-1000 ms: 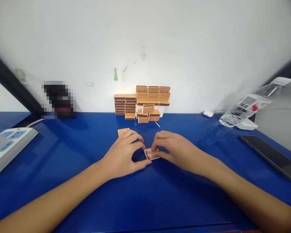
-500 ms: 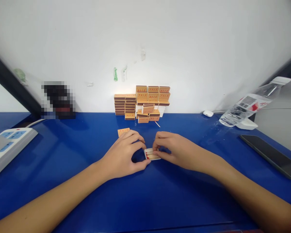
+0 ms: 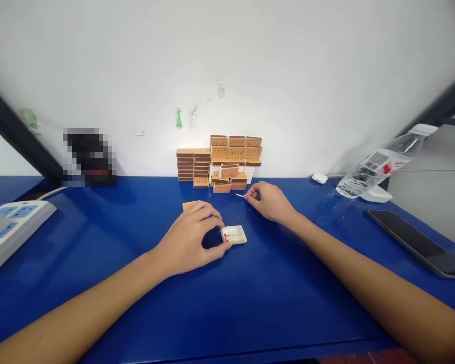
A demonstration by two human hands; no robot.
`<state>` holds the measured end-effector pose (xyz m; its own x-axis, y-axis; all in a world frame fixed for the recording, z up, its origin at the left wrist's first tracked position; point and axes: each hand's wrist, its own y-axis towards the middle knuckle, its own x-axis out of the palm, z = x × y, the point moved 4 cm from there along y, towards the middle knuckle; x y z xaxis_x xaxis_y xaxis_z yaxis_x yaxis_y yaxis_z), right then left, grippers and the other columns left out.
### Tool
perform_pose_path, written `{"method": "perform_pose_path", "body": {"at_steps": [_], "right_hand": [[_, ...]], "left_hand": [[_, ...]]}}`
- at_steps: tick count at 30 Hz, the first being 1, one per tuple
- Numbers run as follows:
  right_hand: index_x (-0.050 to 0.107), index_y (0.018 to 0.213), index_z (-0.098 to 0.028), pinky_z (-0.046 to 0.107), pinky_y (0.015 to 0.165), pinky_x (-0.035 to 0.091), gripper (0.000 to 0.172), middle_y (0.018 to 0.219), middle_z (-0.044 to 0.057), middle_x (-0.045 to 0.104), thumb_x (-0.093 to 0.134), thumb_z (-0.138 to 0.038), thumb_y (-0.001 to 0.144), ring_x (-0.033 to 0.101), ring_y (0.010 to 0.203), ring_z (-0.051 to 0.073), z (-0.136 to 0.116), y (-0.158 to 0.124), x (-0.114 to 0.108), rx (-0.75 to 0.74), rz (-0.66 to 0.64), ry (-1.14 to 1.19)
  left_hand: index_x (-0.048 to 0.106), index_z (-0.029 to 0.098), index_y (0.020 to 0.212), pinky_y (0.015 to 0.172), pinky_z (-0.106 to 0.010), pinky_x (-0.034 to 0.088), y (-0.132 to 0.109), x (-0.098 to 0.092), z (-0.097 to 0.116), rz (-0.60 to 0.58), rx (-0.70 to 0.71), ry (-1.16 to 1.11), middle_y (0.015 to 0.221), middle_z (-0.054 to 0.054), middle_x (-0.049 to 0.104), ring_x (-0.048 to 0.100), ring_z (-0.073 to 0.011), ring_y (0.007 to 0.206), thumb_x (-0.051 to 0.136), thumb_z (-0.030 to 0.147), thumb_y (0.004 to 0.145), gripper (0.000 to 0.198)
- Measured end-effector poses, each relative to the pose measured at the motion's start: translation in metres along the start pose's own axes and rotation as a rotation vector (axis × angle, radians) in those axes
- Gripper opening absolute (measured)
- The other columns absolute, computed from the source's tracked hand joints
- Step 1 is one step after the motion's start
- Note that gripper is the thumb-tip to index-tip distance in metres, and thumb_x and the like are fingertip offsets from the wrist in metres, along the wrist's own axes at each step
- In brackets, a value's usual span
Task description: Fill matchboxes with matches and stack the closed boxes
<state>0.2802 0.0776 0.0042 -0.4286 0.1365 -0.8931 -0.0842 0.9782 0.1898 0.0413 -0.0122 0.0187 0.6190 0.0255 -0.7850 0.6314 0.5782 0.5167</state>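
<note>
My left hand [image 3: 193, 237] holds the left end of a small white matchbox tray [image 3: 243, 235] between thumb and fingers. Several red-tipped matches [image 3: 234, 238] lie inside it. My right hand [image 3: 269, 201] pinches the end of a single match [image 3: 238, 195] near the blue table top, its red head pointing left. Just behind that match stand stacked matchboxes [image 3: 236, 152] against the wall, with a further column of boxes [image 3: 185, 165] on their left. An orange matchbox piece [image 3: 189, 205] is partly hidden behind my left fingers.
A white power strip [image 3: 20, 227] lies at the left. On the right are a tilted water bottle [image 3: 379, 164], a small white case [image 3: 319, 178] and a black phone [image 3: 417, 242]. A pixelated dark object [image 3: 91, 156] stands at the back left.
My right hand has moved from the tray back toward the stacked boxes and has taken hold of the loose match there. More of the tray now shows. The view has shifted slightly.
</note>
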Motion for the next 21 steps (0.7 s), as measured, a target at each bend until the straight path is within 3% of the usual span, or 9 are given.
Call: {"method": "perform_pose_path", "body": {"at_steps": [5,11,14,17,21], "right_hand": [[0.07,0.087,-0.019,0.03,0.064,0.04,0.016,0.078,0.003,0.071,0.064,-0.031,0.097,0.06,0.068,0.018,-0.004,-0.016,-0.018,-0.046,-0.083,0.058],[0.069,0.094,-0.021,0.03,0.07,0.044,0.021,0.09,0.003,0.067,0.06,-0.037,0.103,0.058,0.077,0.017,-0.047,-0.06,-0.021,-0.422,-0.331,0.263],[0.069,0.093,-0.021,0.031,0.074,0.045,0.016,0.094,0.004,0.065,0.059,-0.028,0.103,0.058,0.08,0.016,-0.056,-0.068,-0.018,-0.474,-0.301,0.214],[0.07,0.101,-0.021,0.032,0.077,0.047,0.013,0.098,0.004,0.064,0.061,-0.031,0.103,0.059,0.085,0.017,-0.054,-0.069,-0.021,-0.471,-0.263,0.221],[0.068,0.123,-0.024,0.037,0.09,0.05,0.039,0.118,0.007,0.064,0.076,-0.047,0.094,0.06,0.105,0.023,-0.05,-0.071,-0.022,-0.474,-0.329,0.222]], "left_hand": [[0.074,0.021,0.101,0.101,-0.046,0.051,0.0,0.001,-0.006,-0.02,-0.037,0.014,0.111,-0.007,0.073,0.063,-0.0265,0.111,0.077,0.038,0.092,0.019],[0.074,0.021,0.103,0.101,-0.047,0.051,-0.001,0.002,-0.009,-0.046,-0.067,0.035,0.112,-0.006,0.073,0.062,-0.0269,0.114,0.077,0.038,0.092,0.02],[0.074,0.021,0.109,0.103,-0.047,0.051,0.001,-0.002,-0.01,-0.056,-0.046,0.07,0.115,-0.007,0.073,0.062,-0.0281,0.117,0.077,0.042,0.092,0.027],[0.072,0.018,0.12,0.104,-0.048,0.051,0.004,-0.013,-0.017,-0.07,-0.03,0.177,0.119,-0.011,0.072,0.061,-0.0301,0.119,0.075,0.05,0.093,0.041],[0.07,0.013,0.128,0.103,-0.053,0.051,0.006,-0.031,-0.039,-0.126,-0.133,0.386,0.122,-0.016,0.07,0.06,-0.0351,0.118,0.069,0.057,0.094,0.056]]}}
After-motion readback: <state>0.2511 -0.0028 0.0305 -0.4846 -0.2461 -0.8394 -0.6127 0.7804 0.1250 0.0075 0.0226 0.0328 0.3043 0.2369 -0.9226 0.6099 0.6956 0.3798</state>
